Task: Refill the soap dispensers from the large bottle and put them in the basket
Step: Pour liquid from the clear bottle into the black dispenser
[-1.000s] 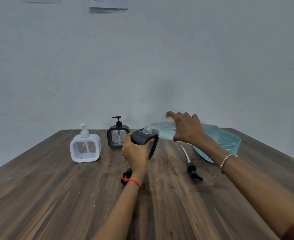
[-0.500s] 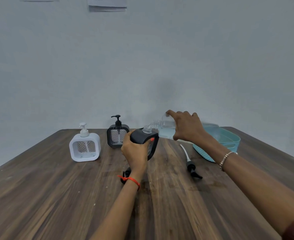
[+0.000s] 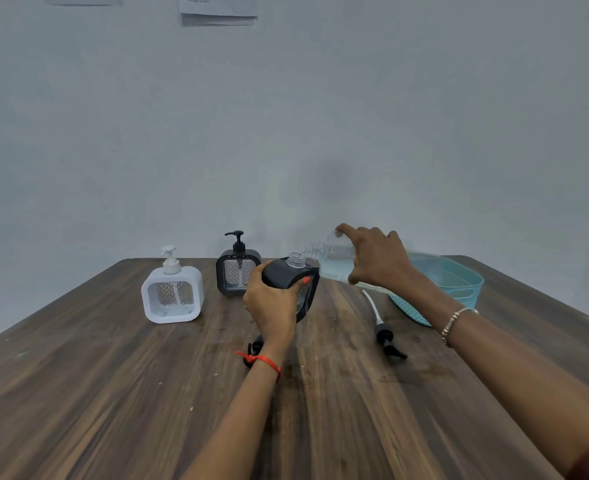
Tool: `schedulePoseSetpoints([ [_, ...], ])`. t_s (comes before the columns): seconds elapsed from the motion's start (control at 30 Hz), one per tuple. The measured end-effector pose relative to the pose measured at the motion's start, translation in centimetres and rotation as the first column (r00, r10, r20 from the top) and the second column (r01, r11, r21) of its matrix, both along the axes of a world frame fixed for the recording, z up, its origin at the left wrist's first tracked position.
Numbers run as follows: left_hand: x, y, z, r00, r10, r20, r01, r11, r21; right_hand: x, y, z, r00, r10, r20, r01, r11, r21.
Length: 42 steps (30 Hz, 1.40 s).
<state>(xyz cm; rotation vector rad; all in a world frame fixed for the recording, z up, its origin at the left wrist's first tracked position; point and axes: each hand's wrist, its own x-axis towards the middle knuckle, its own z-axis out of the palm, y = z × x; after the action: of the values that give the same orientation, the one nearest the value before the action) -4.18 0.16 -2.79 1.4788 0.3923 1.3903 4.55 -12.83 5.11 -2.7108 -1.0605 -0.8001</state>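
My left hand (image 3: 273, 302) grips an open black soap dispenser (image 3: 291, 277) standing at the table's middle, its clear neck uncovered. My right hand (image 3: 378, 258) holds the large clear bottle (image 3: 331, 258) tipped on its side, its mouth just above the dispenser's neck, pale liquid inside. A black pump head with its white tube (image 3: 383, 332) lies on the table to the right. Another small black part (image 3: 255, 348) lies partly hidden behind my left wrist. A white dispenser (image 3: 172, 295) and a second black dispenser (image 3: 237, 271), both with pumps on, stand at the back left.
A light blue basket (image 3: 463, 285) sits at the back right, partly behind my right forearm. The wooden table (image 3: 113, 393) ends at a plain wall with papers taped high up.
The bottle's mouth has stayed over the dispenser's neck, tipped slightly more. Both hands hold almost the same place.
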Motion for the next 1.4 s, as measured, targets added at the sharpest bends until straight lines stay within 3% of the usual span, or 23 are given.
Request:
schedulePoseSetpoints([
  [1.4, -0.1, 0.0, 0.4, 1.000, -0.007, -0.022, 0.006, 1.000, -0.018, -1.1, -0.1, 1.7, 1.000, 0.019, -0.006, -0.019, 0.999, -0.041],
])
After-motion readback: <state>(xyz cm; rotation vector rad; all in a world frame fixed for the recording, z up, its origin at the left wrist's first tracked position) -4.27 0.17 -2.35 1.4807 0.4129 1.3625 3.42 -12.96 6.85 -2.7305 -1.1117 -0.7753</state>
